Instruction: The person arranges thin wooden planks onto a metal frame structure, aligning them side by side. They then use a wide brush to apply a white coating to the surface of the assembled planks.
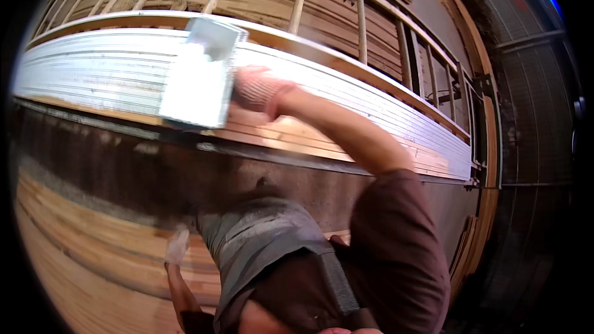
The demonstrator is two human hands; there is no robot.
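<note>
My right hand [263,89], in a pale reddish knit glove, is closed at the right edge of a pale, shiny rectangular box [198,83]. That box is tilted over a row of long white-painted boards [117,62], and glare and motion blur hide its details. Most of the fingers on this hand are out of sight beside the box. Lower left, my left hand [177,244] wears a whitish glove and hangs down near long bare wooden planks [80,235]. It is blurred, and its fingers cannot be made out.
Behind the white boards runs a wooden rack with upright rods [300,3], and stacked brown boards [260,0] lie beyond it. A dark strip of floor [117,161] separates the boards from the planks. Dark metal panelling [535,105] stands at right.
</note>
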